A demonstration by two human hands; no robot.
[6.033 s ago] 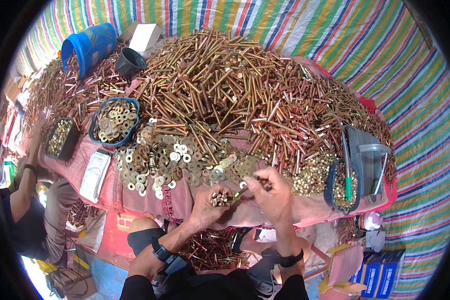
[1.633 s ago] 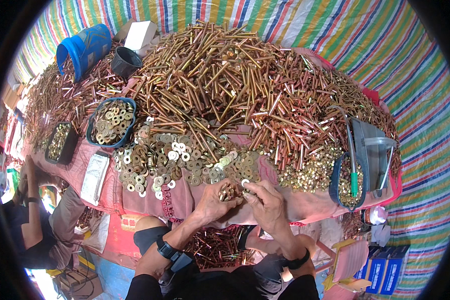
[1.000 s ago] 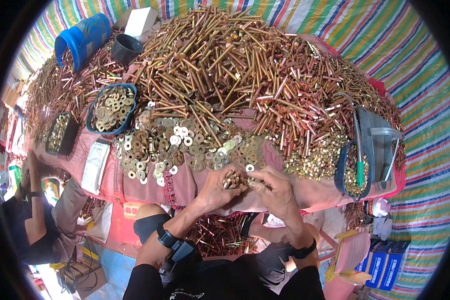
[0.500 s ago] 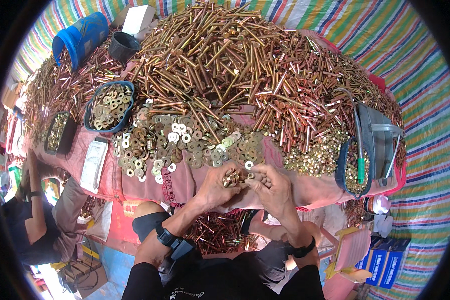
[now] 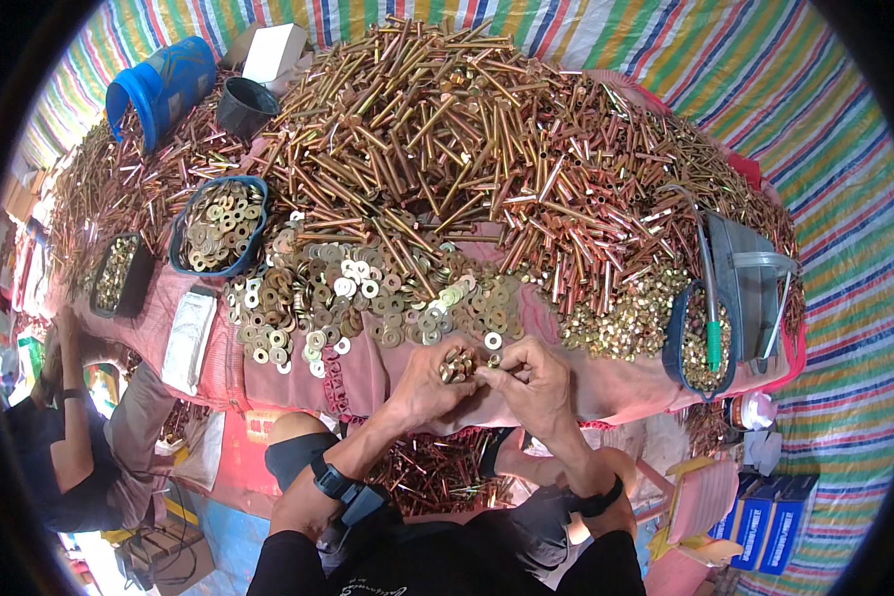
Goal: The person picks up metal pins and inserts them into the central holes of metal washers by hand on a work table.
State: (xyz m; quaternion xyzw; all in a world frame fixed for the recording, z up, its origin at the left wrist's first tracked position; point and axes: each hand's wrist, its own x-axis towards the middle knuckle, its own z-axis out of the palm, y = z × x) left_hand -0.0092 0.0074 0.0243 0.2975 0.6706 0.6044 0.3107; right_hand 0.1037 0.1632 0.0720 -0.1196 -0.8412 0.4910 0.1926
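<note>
My left hand [image 5: 422, 385] is closed around a bundle of brass-coloured bolts [image 5: 457, 366]. Their ends point up, while my fingers hide their lengths. Against the right side of that bundle, my right hand [image 5: 538, 385] pinches a small brass-coloured nut [image 5: 494, 361] between thumb and fingertips. Both hands are over the near edge of a pink cloth [image 5: 606, 382]. Just beyond them lies a spread of flat washers [image 5: 368, 288]. A heap of loose nuts [image 5: 616, 323] is to the right of the washers.
Behind rises a large pile of long bolts [image 5: 437, 109]. Blue tubs of washers [image 5: 219, 223] and of nuts [image 5: 705, 348] stand left and right. A grey scoop-like container [image 5: 750, 268] leans at the right. A co-worker's arm [image 5: 70, 427] shows at the far left.
My right hand has moved slightly left, bringing the nut closer to the bundle, and its fingers have drawn together. My left hand still holds the bolts.
</note>
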